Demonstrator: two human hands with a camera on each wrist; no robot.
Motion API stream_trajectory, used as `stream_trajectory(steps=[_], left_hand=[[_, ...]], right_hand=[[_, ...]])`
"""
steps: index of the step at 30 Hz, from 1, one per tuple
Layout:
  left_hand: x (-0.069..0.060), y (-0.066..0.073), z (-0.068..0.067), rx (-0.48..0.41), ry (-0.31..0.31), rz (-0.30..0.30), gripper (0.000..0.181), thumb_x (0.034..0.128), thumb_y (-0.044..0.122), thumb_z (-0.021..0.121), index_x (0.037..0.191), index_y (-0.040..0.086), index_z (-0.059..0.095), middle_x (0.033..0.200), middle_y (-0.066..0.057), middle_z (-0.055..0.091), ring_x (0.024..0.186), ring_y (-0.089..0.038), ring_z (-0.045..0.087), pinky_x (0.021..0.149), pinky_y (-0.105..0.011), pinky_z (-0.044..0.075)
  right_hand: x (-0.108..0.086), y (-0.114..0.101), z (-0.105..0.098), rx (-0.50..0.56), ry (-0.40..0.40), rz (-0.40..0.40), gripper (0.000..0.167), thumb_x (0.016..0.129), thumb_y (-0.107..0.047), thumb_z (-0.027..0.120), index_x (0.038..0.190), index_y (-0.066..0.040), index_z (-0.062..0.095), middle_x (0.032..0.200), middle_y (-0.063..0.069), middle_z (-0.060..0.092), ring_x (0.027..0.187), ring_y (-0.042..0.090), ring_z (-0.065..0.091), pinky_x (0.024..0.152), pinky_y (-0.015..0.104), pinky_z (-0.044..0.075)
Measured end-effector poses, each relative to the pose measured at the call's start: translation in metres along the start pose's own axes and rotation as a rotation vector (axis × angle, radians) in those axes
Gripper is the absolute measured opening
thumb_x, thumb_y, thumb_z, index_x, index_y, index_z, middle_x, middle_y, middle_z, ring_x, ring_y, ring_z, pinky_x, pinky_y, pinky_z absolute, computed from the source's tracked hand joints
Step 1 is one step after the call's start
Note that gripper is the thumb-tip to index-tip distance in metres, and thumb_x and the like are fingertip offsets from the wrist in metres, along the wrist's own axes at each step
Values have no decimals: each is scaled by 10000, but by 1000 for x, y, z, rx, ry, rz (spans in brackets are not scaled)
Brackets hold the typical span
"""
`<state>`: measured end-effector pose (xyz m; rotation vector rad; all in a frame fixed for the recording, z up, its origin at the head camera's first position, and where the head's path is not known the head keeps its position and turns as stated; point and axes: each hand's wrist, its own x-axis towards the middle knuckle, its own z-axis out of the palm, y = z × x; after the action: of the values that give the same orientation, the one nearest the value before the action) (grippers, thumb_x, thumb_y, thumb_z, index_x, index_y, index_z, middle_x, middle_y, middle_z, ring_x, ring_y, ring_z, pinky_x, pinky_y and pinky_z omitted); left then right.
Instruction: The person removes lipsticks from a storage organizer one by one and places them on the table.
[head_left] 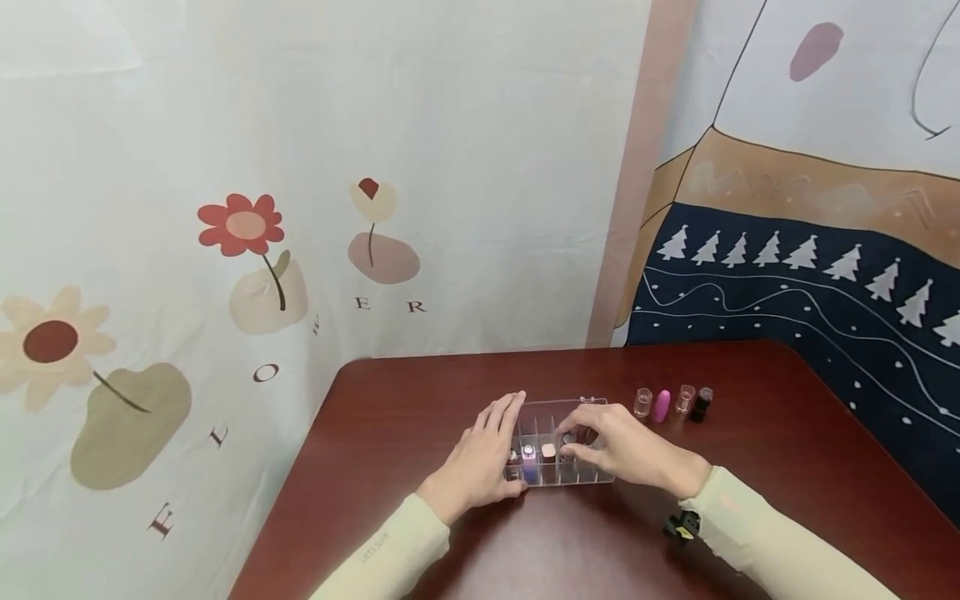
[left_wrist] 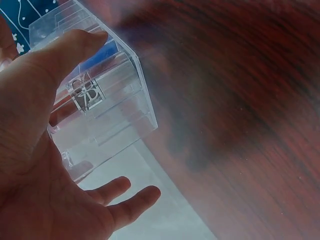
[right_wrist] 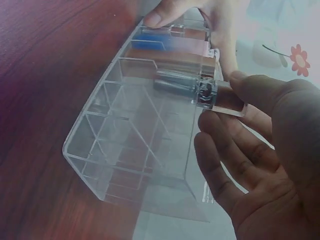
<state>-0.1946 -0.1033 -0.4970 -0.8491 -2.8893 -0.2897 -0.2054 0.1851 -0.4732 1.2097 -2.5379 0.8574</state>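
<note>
A clear divided organizer (head_left: 550, 477) stands on the table, with several lipstick tubes in its left compartments. My left hand (head_left: 480, 458) holds the organizer's left end, thumb on the near side, fingers spread at the far side; the left wrist view shows the thumb across the clear wall (left_wrist: 120, 130). My right hand (head_left: 630, 450) pinches a clear-and-dark tube (right_wrist: 227, 100) between thumb and fingers, its clear end partly inside a compartment beside a brown tube (right_wrist: 185, 62). A blue and pink tube (right_wrist: 160, 44) sits further along. The right fingers partly cover the held tube in the head view.
Right of the organizer, on the red-brown table (head_left: 420, 392), stand a clear cup-like piece (head_left: 642, 403), a magenta tube (head_left: 662, 406), another clear piece (head_left: 684, 399) and a black tube (head_left: 701, 405). Printed cloths hang behind the table.
</note>
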Motion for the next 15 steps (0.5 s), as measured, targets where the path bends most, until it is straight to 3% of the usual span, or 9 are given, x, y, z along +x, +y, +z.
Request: stream_trajectory(steps=[6,15], left_hand=[[2,0,-1,0,-22,-12,1459,826,479,1053,1871,132,96,1893,-147,314,1667,-439,479,1100,-637,665],[2,1,1,-3,-46,-37,1454,838,484,1046,1876,158,82,1904,-136,296,1695,-426,450,1134,-641,648]], right_hand=[[2,-1,-6,36,62,8,288,1006,-129,927,1273,-75,834,1129,16,870,945,43,752,846,283,700],[1,0,-15,69,106,56,349,973,-135,960,1271,-153,778,1073,-70,846,931,-27,744,872,267,705]])
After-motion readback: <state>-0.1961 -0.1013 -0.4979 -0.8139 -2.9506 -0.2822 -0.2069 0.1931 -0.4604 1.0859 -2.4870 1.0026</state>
